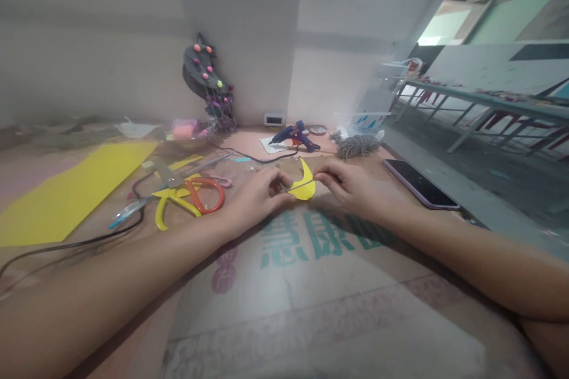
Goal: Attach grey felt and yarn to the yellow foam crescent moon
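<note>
A small yellow paper crescent [306, 189] is pinched at its left side by my left hand [271, 189], thumb and fingers pressed together. Across its front runs a thin grey strand [302, 186], stretched between my two hands. The strand's right end is gripped between the thumb and fingertips of my right hand [340, 180], just right of the crescent. Both hands are close to the printed sheet on the table. Behind them lies a blue glue gun [293, 135] on a small white card. Left of my left hand are orange-handled scissors [207, 195] and a yellow-handled tool [178, 213].
A large yellow sheet [84, 183] lies at the left, with a black cable [75, 243] near it. A grey yarn bundle [358, 145] is at the back right, and a phone [420, 182] by the right edge. A decorated grey crescent [200, 71] stands against the wall.
</note>
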Action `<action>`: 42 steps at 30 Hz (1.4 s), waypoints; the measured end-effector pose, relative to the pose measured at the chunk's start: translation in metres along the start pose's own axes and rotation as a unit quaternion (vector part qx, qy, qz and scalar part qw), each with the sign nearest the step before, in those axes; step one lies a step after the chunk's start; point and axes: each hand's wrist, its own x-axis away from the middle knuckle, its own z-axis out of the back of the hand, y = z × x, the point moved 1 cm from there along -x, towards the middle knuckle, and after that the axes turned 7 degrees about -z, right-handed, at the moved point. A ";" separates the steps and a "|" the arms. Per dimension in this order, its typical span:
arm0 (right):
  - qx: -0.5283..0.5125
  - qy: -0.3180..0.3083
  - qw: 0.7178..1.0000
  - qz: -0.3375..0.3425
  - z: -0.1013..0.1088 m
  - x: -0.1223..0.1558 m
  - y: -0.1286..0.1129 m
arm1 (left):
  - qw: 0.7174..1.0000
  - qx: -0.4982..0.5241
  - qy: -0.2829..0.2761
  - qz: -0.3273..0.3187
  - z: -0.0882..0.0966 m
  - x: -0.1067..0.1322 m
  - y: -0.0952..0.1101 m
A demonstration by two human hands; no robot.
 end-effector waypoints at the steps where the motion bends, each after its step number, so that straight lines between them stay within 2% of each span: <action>1: 0.006 0.005 1.000 -0.004 0.001 -0.002 0.004 | 1.000 -0.013 0.004 -0.006 0.001 0.000 0.001; 7: 0.032 -0.005 0.999 -0.031 0.002 -0.008 0.030 | 0.999 -0.038 0.002 -0.022 0.002 -0.001 0.005; 12: 0.029 -0.016 0.999 -0.031 0.001 -0.008 0.032 | 0.999 -0.035 0.001 -0.028 0.002 0.000 0.004; 20: -0.025 0.069 0.996 -0.045 -0.001 -0.011 0.027 | 1.000 -0.014 0.005 -0.026 0.002 -0.001 0.002; 22: -0.040 0.054 0.997 -0.043 -0.002 -0.007 0.020 | 1.000 -0.011 0.005 -0.023 0.002 0.000 0.003; 28: -0.094 -0.061 0.993 -0.022 -0.018 0.009 0.002 | 0.999 -0.010 0.001 -0.030 0.002 0.000 0.002; 31: -0.114 -0.087 0.990 0.003 -0.022 0.010 0.000 | 1.000 -0.006 -0.003 -0.028 0.002 0.000 0.001; 35: -0.100 -0.087 0.990 0.039 -0.021 0.008 0.000 | 0.999 -0.008 -0.012 -0.030 0.002 0.000 0.003; 37: -0.121 -0.086 0.989 0.003 -0.021 0.008 0.002 | 0.999 -0.009 -0.015 -0.027 0.002 0.000 0.003; 39: -0.181 -0.101 0.975 -0.074 -0.022 0.009 0.003 | 1.000 -0.009 -0.016 -0.024 0.002 0.000 0.004; 42: -0.310 -0.128 0.927 -0.165 -0.026 0.010 0.006 | 1.000 -0.013 -0.015 -0.024 0.002 0.000 0.003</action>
